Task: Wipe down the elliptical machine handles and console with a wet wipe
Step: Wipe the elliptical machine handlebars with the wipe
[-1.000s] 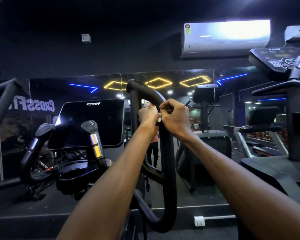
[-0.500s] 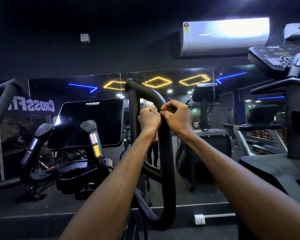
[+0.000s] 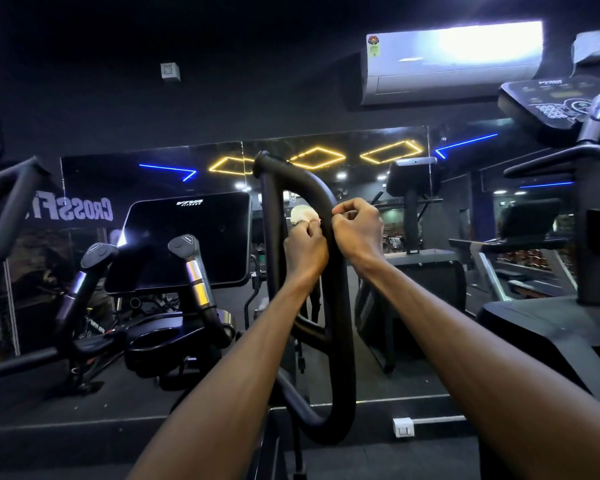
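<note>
The elliptical's black loop handle (image 3: 343, 323) rises in the middle of the view. My left hand (image 3: 305, 249) sits inside the loop, closed on a crumpled white wet wipe (image 3: 303, 214) that bulges above its fingers against the bar. My right hand (image 3: 357, 230) is on the bar's other side, thumb and forefinger pinched at the bar where the wipe seems to wrap round; that end is mostly hidden. The dark console screen (image 3: 187, 237) stands to the left, with two short grips (image 3: 194, 268) in front of it.
A wall mirror (image 3: 361, 161) faces me, reflecting gym lights and machines. Another machine with a console (image 3: 555, 105) stands at the right. A second handle bar (image 3: 4, 206) curves at the far left. An air conditioner (image 3: 451, 60) hangs high on the wall.
Both hands stayed at the same part of the bar. The wipe now shows as a white wad above my left hand, where only a sliver showed between the hands before.
</note>
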The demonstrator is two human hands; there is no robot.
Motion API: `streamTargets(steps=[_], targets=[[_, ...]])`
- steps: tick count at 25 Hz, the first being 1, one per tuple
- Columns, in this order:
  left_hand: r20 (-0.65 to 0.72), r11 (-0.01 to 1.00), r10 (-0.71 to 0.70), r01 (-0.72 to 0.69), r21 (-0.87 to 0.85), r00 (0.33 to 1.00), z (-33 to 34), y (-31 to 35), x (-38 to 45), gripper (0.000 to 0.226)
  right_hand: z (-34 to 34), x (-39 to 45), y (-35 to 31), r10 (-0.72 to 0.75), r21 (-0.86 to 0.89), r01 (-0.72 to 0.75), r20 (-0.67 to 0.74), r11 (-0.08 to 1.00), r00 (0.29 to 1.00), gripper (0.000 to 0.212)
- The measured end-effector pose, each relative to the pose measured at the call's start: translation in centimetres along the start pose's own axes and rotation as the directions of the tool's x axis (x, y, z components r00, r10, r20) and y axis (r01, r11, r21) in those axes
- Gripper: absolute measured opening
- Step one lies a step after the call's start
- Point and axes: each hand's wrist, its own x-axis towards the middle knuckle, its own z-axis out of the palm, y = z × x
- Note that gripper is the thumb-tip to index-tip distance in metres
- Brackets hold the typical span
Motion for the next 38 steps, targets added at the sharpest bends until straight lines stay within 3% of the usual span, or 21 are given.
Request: streamTargets(steps=[3, 6, 11, 13, 16, 23, 27, 29, 32, 38], targets=[[0.016, 0.976, 0.133, -0.134, 0.172, 0.991, -0.5, -0.2, 0.7, 0.033, 0.0, -0.1, -0.4, -0.019, -0.074, 0.022, 0.039, 0.997, 0.999, 0.018], [0.102, 0.883, 0.273, -0.291, 0.367, 0.957, -1.1, -1.9, -0.3, 0.037, -0.9, -0.5, 0.0, -0.025, -0.108, 0.039, 0.132, 0.993, 0.991, 0.017], [0.104, 0.840, 0.420, -0.429, 0.331, 0.902, -1.7, 0.2, 0.4, 0.023, -1.2, 0.0, 0.0, 0.017, -0.121, 0.002, 0.151, 0.993, 0.988, 0.020], [0.056, 0.879, 0.410, -0.411, 0.242, 0.910, -1.5, 0.6, 0.8, 0.013, -1.3, 0.2, 0.1, 0.054, -0.079, -0.043, 0.146, 0.996, 0.988, 0.019], [0.019, 0.911, 0.380, -0.378, 0.168, 0.925, -1.0, -0.4, -0.7, 0.019, -1.4, 0.1, 0.9, 0.082, -0.029, -0.078, 0.159, 0.997, 0.984, 0.016], [-0.069, 0.920, 0.322, -0.295, 0.256, 0.944, -0.6, -0.6, -2.0, 0.027, -1.2, 0.4, 1.4, 0.031, -0.010, -0.030, 0.181, 1.000, 0.983, 0.010], [-0.002, 0.884, 0.280, -0.257, 0.391, 0.960, -1.6, -0.9, -2.6, 0.021, -1.1, -0.3, 2.2, -0.099, -0.123, 0.121, 0.173, 0.985, 0.980, 0.006], [0.062, 0.908, 0.204, -0.212, 0.360, 0.977, -1.7, -0.9, -2.3, 0.026, -0.9, -0.5, 2.3, -0.110, -0.138, 0.132, 0.157, 0.982, 0.981, 0.008], [0.167, 0.975, 0.080, -0.112, 0.190, 0.983, -1.4, 0.9, -1.7, 0.035, -0.7, -0.2, 1.8, -0.041, -0.105, 0.056, 0.140, 0.993, 0.989, 0.010], [0.188, 0.962, 0.081, -0.126, 0.242, 0.979, -1.4, -1.6, -3.9, 0.019, -0.8, -0.4, 2.6, 0.090, 0.024, -0.096, 0.176, 0.995, 0.980, 0.010]])
